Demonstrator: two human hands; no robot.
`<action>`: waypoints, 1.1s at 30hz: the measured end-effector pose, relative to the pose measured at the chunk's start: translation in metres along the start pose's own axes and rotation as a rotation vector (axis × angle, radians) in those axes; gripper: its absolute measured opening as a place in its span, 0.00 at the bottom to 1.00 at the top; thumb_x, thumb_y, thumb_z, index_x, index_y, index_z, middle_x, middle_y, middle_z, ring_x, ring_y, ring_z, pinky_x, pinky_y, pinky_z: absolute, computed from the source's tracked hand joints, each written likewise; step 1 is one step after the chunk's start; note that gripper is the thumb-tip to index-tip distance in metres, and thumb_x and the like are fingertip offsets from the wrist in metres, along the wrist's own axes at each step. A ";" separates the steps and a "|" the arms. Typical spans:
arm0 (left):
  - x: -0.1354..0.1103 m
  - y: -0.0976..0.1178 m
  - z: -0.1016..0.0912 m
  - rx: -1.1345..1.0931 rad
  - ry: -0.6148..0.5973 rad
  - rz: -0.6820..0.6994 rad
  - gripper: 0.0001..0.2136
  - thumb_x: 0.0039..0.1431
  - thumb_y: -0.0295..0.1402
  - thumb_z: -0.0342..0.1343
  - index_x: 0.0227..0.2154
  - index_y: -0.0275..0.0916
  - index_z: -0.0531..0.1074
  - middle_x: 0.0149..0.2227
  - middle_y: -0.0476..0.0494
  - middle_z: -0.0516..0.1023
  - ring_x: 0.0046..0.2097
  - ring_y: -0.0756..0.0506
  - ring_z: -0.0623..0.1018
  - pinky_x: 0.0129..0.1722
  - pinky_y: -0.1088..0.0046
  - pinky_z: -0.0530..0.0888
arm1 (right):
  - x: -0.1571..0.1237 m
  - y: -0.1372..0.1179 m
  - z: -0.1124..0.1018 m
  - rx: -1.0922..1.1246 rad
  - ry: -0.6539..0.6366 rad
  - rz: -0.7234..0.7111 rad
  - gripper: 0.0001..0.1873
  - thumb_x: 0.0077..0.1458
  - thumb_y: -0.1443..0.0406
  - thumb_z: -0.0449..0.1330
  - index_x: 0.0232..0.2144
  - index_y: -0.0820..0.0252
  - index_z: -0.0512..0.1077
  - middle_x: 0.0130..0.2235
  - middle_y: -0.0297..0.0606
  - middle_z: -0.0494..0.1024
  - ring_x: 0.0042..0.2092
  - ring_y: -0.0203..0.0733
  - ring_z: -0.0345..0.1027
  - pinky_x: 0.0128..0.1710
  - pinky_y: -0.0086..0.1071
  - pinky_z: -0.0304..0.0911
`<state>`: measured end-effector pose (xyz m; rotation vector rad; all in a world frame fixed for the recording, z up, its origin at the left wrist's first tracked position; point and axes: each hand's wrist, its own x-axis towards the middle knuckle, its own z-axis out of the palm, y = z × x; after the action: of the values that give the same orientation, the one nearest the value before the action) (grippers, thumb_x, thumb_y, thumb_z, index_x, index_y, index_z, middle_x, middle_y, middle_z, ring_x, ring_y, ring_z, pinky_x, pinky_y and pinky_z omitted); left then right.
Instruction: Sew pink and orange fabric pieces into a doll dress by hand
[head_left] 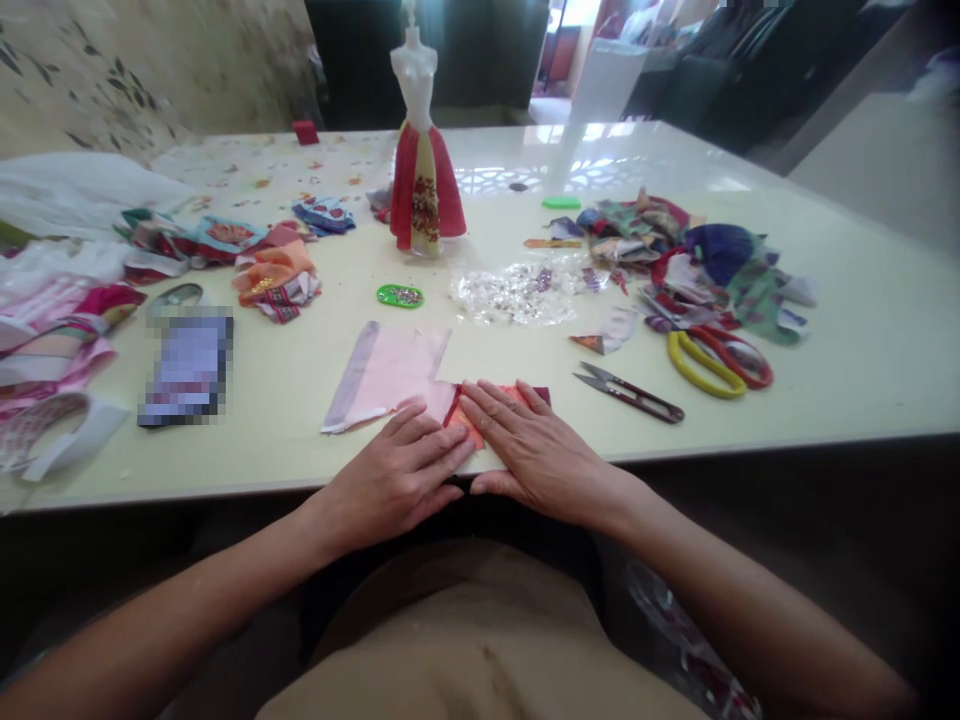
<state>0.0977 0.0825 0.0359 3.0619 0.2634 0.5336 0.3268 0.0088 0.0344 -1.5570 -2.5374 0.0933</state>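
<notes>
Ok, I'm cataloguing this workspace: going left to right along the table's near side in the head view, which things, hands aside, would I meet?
Tape roll → pixelated phone-shaped item → pink cloth → orange-and-red cloth → thread snips → yellow-and-red-handled scissors.

Left hand (397, 465): bare, slim fingers, as my feed shows it
Right hand (532, 450): bare too, nails short where I can make them out
Forearms (202, 595): both bare
Top (480, 630): I see tan cloth, rounded, with blurred brown markings near
</notes>
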 end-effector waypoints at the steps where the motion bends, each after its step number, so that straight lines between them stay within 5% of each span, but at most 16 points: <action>1: 0.000 0.000 0.000 -0.016 0.010 0.000 0.21 0.66 0.37 0.55 0.59 0.34 0.68 0.57 0.38 0.76 0.57 0.38 0.72 0.65 0.50 0.62 | 0.000 0.000 0.001 0.007 -0.011 0.007 0.49 0.61 0.38 0.44 0.69 0.68 0.50 0.70 0.52 0.50 0.71 0.56 0.43 0.68 0.58 0.44; 11: 0.007 -0.005 -0.010 -0.180 0.014 -0.098 0.17 0.68 0.35 0.51 0.56 0.39 0.72 0.56 0.40 0.77 0.58 0.43 0.74 0.68 0.55 0.58 | -0.007 0.011 -0.011 0.275 -0.055 0.041 0.43 0.66 0.41 0.39 0.72 0.59 0.38 0.72 0.45 0.43 0.73 0.47 0.35 0.71 0.51 0.35; 15: 0.016 -0.007 -0.006 -0.073 -0.083 -0.125 0.28 0.70 0.46 0.46 0.66 0.35 0.59 0.68 0.36 0.62 0.70 0.39 0.58 0.71 0.52 0.45 | -0.010 0.017 -0.009 0.362 0.001 0.058 0.38 0.69 0.47 0.38 0.72 0.56 0.33 0.72 0.43 0.42 0.73 0.43 0.35 0.71 0.48 0.38; 18: 0.016 -0.006 0.003 -0.015 -0.227 -0.153 0.42 0.64 0.59 0.41 0.70 0.31 0.48 0.71 0.31 0.50 0.72 0.36 0.51 0.71 0.50 0.40 | -0.008 0.015 -0.006 0.289 0.010 0.075 0.38 0.70 0.48 0.39 0.72 0.59 0.36 0.72 0.45 0.44 0.73 0.44 0.36 0.71 0.49 0.39; 22: 0.011 -0.004 0.003 -0.002 -0.326 -0.182 0.43 0.63 0.61 0.37 0.70 0.32 0.47 0.72 0.32 0.46 0.73 0.36 0.47 0.70 0.50 0.38 | -0.004 0.010 -0.003 0.106 -0.030 0.147 0.40 0.68 0.47 0.44 0.71 0.67 0.48 0.71 0.50 0.46 0.72 0.50 0.37 0.70 0.52 0.38; 33: 0.008 0.003 -0.004 0.029 -0.272 -0.149 0.41 0.63 0.58 0.45 0.68 0.29 0.53 0.69 0.28 0.55 0.71 0.34 0.55 0.69 0.47 0.40 | -0.005 0.008 -0.006 -0.012 0.013 0.141 0.42 0.66 0.45 0.46 0.70 0.68 0.49 0.71 0.51 0.48 0.72 0.53 0.41 0.69 0.57 0.40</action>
<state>0.1045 0.0812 0.0428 3.0593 0.4867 0.1055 0.3370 0.0082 0.0386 -1.7336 -2.4206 0.0849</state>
